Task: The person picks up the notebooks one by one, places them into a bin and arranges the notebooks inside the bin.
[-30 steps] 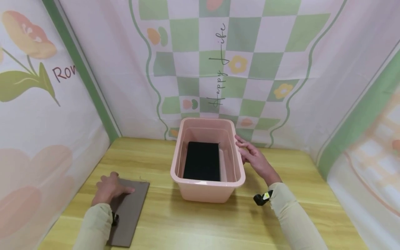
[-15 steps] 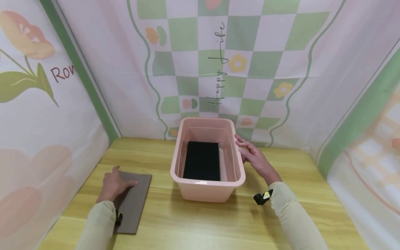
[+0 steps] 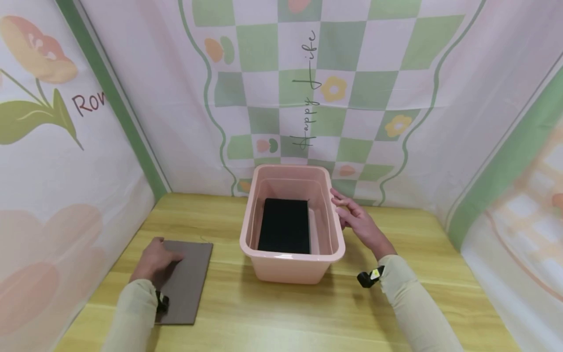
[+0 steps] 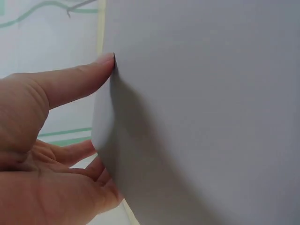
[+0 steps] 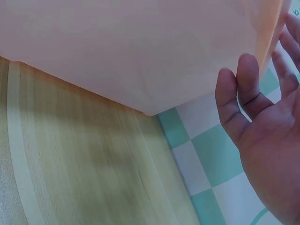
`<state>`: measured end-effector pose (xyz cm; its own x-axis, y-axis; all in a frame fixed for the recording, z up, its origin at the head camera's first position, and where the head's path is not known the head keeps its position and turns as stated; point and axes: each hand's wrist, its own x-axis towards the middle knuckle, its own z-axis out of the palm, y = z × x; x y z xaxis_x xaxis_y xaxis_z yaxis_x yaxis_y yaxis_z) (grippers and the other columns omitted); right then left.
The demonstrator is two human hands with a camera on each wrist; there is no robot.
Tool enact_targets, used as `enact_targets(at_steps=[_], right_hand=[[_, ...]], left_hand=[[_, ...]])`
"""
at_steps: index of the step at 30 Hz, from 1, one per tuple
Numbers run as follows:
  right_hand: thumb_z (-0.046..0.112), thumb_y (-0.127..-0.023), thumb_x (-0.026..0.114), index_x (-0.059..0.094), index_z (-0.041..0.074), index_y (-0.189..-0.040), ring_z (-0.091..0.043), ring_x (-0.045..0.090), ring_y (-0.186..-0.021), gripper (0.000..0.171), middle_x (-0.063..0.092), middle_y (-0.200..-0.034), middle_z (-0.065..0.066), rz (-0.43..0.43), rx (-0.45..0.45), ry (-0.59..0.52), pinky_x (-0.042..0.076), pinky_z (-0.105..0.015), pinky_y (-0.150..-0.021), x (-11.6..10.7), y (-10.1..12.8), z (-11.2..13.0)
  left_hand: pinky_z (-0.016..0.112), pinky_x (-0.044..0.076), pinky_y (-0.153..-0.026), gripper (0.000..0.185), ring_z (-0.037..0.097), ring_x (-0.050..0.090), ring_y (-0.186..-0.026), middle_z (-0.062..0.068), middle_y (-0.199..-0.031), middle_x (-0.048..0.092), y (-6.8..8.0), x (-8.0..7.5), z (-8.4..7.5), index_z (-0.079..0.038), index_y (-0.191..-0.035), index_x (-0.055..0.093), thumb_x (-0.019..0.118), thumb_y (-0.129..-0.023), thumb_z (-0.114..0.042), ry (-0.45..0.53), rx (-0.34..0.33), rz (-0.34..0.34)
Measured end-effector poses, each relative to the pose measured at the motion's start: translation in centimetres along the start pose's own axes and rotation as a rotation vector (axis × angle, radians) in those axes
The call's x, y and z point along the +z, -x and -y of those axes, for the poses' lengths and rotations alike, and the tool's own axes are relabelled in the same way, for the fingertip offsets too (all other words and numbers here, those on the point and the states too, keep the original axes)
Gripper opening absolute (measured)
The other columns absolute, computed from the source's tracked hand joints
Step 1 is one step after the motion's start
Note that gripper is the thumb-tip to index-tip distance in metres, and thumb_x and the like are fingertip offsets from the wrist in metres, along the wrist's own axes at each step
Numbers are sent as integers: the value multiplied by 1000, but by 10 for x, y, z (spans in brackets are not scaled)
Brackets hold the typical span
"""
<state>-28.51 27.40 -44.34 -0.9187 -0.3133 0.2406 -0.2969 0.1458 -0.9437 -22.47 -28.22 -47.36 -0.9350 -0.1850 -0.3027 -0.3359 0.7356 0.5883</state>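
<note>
A thin grey-brown rectangular board (image 3: 189, 278) lies on the left part of the table. My left hand (image 3: 154, 259) holds its left edge; in the left wrist view the thumb (image 4: 79, 84) touches the board's (image 4: 211, 93) face and the other fingers meet the edge from beyond it. A pink plastic bin (image 3: 286, 269) stands upright at the table's middle. Inside lies a flat black rectangular object (image 3: 285, 226) with a pale side edge. My right hand (image 3: 360, 222) rests loosely against the bin's right side, its fingertips at the rim.
The wood-grain table (image 3: 281, 318) ends at a printed cloth backdrop (image 3: 259, 49), close behind the bin. More cloth hangs at the left and right sides. Wrist cameras, one a black unit (image 3: 369, 277), sit on both cuffs.
My left hand has slid the board away from me, then shifted a little left along its edge. My right hand and the bin have stayed in place.
</note>
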Motion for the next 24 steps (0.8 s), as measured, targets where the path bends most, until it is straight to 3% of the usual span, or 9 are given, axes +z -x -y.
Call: enact_targets(at_steps=[7,17,24], right_hand=[[24,-109,50,55,-1,-132,-3,62,-76,35,27,-170,0,7,-6,8,57,-22,-67,-2,-2,-2],[24,-109,51,57,3,-129,-2,60,-75,31,29,-169,3,0,-10,7,56,-22,-66,-2,-1,-1],[23,-109,50,56,2,-130,-2,61,-77,31,29,-169,2,1,-12,8,56,-22,-66,0,0,-2]], left_hand=[[65,36,-114,97,61,39,-134,48,-147,33,-2,-1,5,23,-148,25,79,-87,-29,12,3,-30],[65,42,-108,86,57,50,-126,46,-140,45,-8,10,3,20,-147,34,81,-85,-17,35,106,-218],[66,34,-115,82,56,40,-135,43,-148,33,-7,14,3,16,-151,27,74,-91,-14,52,106,-194]])
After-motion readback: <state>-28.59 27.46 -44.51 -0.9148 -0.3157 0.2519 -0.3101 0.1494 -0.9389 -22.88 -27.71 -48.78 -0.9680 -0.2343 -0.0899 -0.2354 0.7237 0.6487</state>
